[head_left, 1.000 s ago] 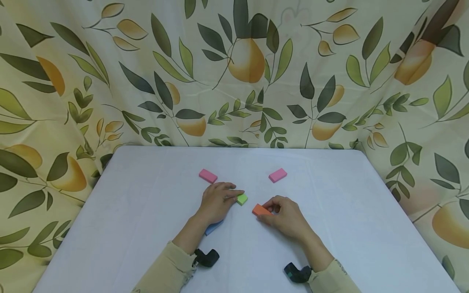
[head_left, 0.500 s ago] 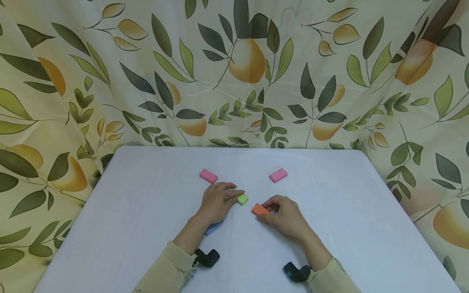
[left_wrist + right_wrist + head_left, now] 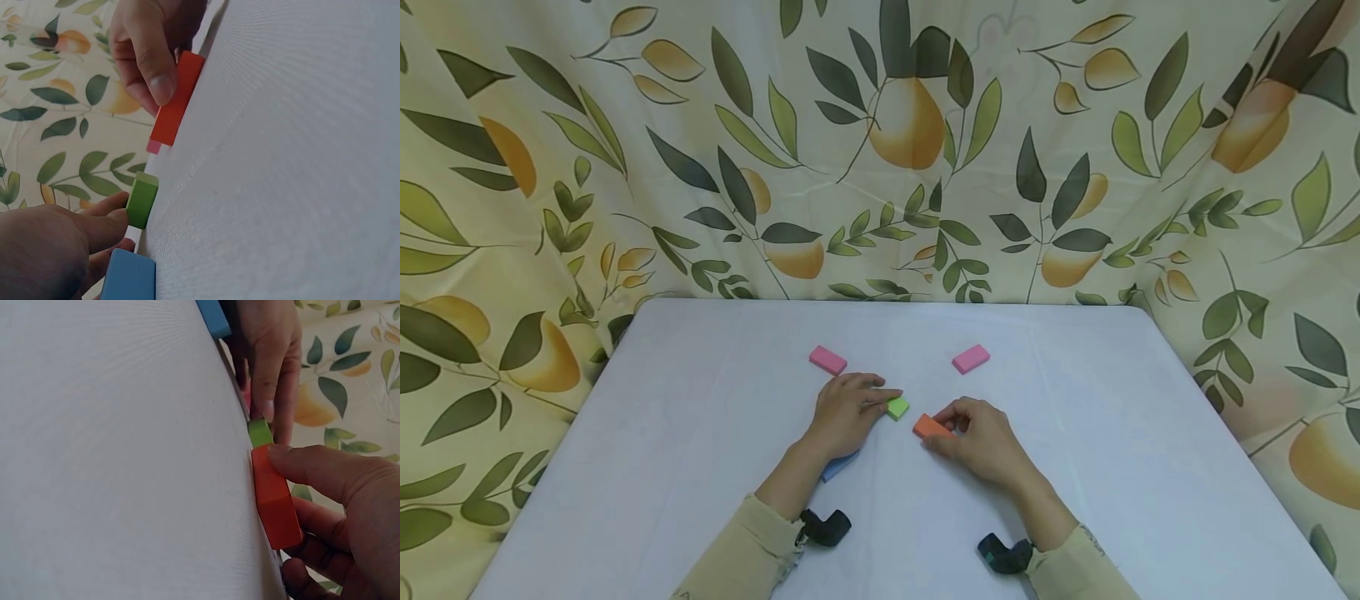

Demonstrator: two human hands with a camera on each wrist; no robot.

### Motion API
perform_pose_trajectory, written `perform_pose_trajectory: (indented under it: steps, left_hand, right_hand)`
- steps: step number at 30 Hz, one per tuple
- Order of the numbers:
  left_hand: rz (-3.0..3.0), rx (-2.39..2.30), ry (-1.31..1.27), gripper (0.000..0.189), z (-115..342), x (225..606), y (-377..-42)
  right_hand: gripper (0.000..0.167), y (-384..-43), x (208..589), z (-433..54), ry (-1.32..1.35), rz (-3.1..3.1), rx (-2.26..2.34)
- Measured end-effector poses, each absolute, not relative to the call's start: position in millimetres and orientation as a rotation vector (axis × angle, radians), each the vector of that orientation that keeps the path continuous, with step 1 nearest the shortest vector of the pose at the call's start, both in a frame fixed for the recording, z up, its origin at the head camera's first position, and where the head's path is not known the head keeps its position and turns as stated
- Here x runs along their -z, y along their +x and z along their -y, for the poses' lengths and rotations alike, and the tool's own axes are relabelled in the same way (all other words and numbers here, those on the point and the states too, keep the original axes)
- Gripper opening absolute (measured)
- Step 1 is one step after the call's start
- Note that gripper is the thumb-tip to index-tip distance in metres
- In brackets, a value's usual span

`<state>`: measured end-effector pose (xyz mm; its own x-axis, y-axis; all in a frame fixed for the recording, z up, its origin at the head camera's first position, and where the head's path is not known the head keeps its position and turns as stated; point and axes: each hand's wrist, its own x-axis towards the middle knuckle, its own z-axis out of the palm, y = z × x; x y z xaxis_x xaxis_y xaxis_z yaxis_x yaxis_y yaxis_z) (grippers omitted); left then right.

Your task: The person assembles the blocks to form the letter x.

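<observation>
My left hand (image 3: 847,414) pinches a small green block (image 3: 898,407) between thumb and fingers on the white table, covering part of it. To its right, my right hand (image 3: 983,436) grips an orange rectangular block (image 3: 931,427) by its sides, low at the tabletop. A gap separates the orange block from the green one in the head view. In the left wrist view, the right thumb lies along the face of the orange block (image 3: 178,100), and the green block (image 3: 143,200) stands at the left fingertips. A blue block (image 3: 839,466) lies partly hidden beneath the left wrist.
Two pink blocks lie farther back on the table, one pink block (image 3: 828,360) just beyond the left hand and another pink block (image 3: 972,359) to the right. A curtain (image 3: 880,208) with fruit and leaf print hangs behind the white table (image 3: 715,375).
My right hand has slid slightly left with the orange block, narrowing the gap to the green one. The left hand and the other blocks stay in place.
</observation>
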<state>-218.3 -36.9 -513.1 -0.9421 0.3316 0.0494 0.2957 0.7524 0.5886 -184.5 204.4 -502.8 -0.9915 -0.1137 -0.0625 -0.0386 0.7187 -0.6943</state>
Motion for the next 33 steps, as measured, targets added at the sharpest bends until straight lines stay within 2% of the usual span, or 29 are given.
perform_pose_trajectory:
  steps: [33]
  left_hand:
    - [-2.868, -0.972, 0.53, 0.031, 38, 514, -219]
  right_hand:
    - [0.025, -191, 503, -194, -0.136, -2.831, 1.135]
